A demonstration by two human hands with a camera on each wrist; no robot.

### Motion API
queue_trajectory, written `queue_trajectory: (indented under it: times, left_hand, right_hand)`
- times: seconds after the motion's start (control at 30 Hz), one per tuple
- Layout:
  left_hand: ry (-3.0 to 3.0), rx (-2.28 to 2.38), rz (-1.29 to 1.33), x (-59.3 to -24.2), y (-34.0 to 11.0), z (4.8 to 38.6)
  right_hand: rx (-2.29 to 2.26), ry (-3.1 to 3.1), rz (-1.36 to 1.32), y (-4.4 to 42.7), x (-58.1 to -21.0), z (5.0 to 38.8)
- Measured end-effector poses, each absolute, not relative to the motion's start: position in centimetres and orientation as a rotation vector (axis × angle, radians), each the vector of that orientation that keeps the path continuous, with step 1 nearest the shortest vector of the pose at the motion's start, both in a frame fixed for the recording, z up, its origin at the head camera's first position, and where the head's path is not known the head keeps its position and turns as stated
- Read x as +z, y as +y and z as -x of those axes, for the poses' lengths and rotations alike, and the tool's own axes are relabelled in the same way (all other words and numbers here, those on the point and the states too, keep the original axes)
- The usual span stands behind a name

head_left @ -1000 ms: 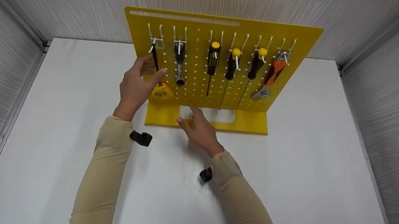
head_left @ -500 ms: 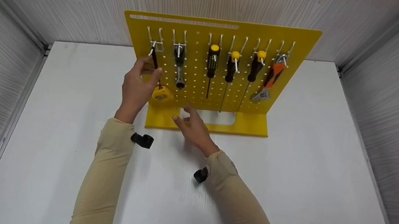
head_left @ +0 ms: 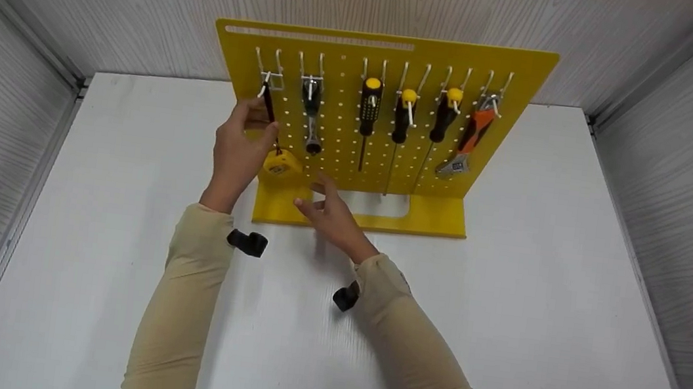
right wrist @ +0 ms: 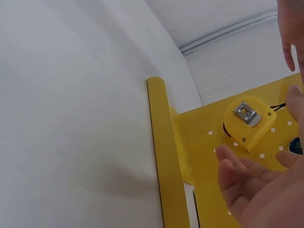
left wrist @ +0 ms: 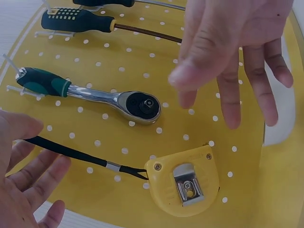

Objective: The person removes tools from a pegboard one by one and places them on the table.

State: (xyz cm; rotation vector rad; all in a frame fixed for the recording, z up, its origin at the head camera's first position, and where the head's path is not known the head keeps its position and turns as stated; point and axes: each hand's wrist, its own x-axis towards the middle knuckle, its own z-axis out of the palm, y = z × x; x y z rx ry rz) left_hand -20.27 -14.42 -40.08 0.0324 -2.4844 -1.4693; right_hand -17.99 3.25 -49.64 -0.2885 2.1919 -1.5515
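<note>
A yellow tape measure (head_left: 283,162) hangs by its black strap (left wrist: 71,151) from the far-left hook of a yellow pegboard (head_left: 329,172). My left hand (head_left: 238,151) is around the strap, thumb and fingers apart on either side; whether they touch it I cannot tell. Below and right of the tape measure, my right hand (head_left: 333,219) is held with parted fingers and nothing in it. In the left wrist view the tape measure (left wrist: 183,180) shows its metal clip, between the left hand (left wrist: 28,175) and right hand (left wrist: 228,52). The right wrist view shows the right hand (right wrist: 261,190) beside it.
Right of the strap hangs a green-and-black ratchet (head_left: 312,111). Further right are three screwdrivers, including a thick-handled one (head_left: 370,105), and an orange adjustable wrench (head_left: 477,128). The pegboard's base (head_left: 436,215) stands on a white table (head_left: 548,279) between pale walls.
My right hand has moved left, closer to the tape measure. My left hand has barely shifted beside the strap. The pegboard appears slightly lower in the head view than a second ago.
</note>
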Motion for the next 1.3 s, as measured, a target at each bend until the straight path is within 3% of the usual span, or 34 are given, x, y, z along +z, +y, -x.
queue_trajectory:
  times: [1.3]
  left_hand:
    - [-2.364,-1.478,-0.010,-39.8,-13.9,19.3]
  right_hand:
    - [-1.666,2.063,0.219,2.4,-50.4,19.6]
